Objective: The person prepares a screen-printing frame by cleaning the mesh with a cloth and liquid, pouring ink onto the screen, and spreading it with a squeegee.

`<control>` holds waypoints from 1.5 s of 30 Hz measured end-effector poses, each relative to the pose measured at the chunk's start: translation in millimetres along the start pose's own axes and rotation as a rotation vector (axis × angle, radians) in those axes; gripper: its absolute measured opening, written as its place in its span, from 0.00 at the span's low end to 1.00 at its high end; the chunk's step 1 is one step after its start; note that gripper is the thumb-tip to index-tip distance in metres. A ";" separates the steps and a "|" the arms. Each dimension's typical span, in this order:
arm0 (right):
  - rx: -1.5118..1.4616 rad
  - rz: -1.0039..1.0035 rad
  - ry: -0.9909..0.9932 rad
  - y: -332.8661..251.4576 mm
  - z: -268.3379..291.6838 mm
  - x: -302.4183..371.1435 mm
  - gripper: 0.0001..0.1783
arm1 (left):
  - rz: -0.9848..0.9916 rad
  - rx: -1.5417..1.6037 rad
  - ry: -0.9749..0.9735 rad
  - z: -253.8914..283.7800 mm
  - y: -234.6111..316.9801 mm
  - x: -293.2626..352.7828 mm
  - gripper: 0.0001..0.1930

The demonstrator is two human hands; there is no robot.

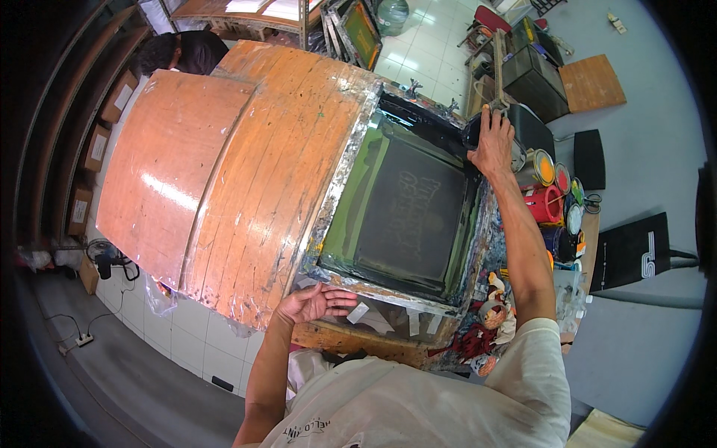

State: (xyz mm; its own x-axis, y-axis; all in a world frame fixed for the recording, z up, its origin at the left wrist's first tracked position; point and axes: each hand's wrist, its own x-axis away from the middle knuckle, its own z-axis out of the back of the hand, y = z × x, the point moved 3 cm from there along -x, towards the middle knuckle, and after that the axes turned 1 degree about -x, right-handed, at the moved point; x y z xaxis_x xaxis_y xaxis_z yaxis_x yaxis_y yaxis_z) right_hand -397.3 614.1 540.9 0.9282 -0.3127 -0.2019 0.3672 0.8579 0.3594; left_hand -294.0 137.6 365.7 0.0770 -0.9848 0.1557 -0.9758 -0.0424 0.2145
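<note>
A screen-printing frame (pixel 381 296) lies in front of me, its ink-stained rim around a green-edged mesh with a dark middle (pixel 411 216). Faint lettering shows in that dark area. Black ink is smeared along the far end and right side. My left hand (pixel 320 302) is open, palm up, fingers stretched along the near edge of the frame; it holds nothing. At the frame's far right corner, my right hand (pixel 493 143) curls around a dark object (pixel 471 133), whose kind I cannot make out because the fingers partly cover it.
Wooden boards (pixel 246 172) extend left of the frame. Open ink cans, one with yellow ink (pixel 544 169) and a red one (pixel 543 204), crowd the right side near stained rags (pixel 478 336). Another person (pixel 183 54) is at the far left. Several framed screens (pixel 360 33) lean behind.
</note>
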 end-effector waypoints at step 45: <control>-1.161 -0.774 0.495 55.3 7.7 83.1 0.73 | -0.009 -0.037 0.043 7.4 -5.3 1.0 0.36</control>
State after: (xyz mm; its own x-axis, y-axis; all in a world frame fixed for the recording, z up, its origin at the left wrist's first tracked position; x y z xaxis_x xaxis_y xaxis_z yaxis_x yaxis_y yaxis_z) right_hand -299.4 632.5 551.0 0.3266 -0.8708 -0.3674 0.2750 0.4595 -0.8446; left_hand -290.2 135.6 357.5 0.0948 -0.9762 0.1948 -0.9670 -0.0438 0.2510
